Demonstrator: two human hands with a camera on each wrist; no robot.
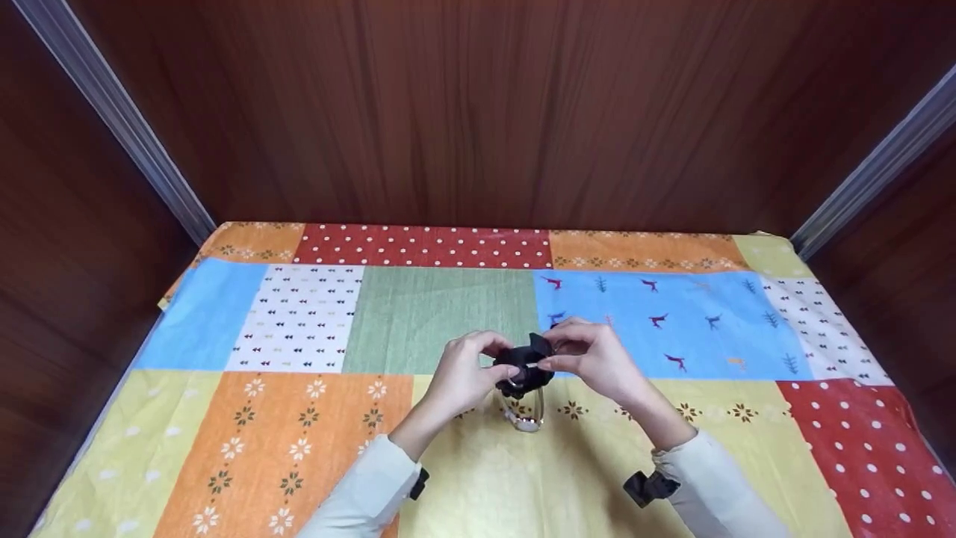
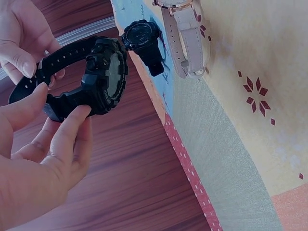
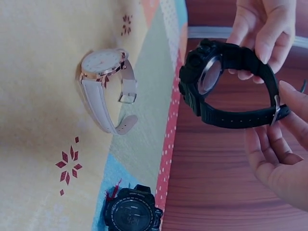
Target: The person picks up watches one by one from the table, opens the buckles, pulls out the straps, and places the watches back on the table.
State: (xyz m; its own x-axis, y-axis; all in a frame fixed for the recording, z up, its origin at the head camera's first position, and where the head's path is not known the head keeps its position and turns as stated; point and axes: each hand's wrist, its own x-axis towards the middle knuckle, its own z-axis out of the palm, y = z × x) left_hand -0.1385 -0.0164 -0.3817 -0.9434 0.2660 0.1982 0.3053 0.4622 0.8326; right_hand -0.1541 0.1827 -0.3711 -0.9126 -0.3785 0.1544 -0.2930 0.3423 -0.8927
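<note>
A chunky black wristwatch (image 3: 202,72) is held up over the cloth between both hands, its strap looped round. My left hand (image 1: 467,373) pinches the strap close to the case, thumb on one side and fingers on the other. Near the metal buckle (image 3: 276,109), my right hand (image 1: 586,355) pinches the strap, where one strap end runs through the buckle. The left wrist view shows the round case (image 2: 113,77) from the side, with the strap holes facing up.
On the patchwork tablecloth (image 1: 448,314) stands a watch with a pale strap and rose-gold rim (image 3: 102,62), just nearer than the hands. Another black digital watch (image 3: 131,214) lies on the blue patch. Brown wood panels (image 1: 478,112) enclose the table's back and sides.
</note>
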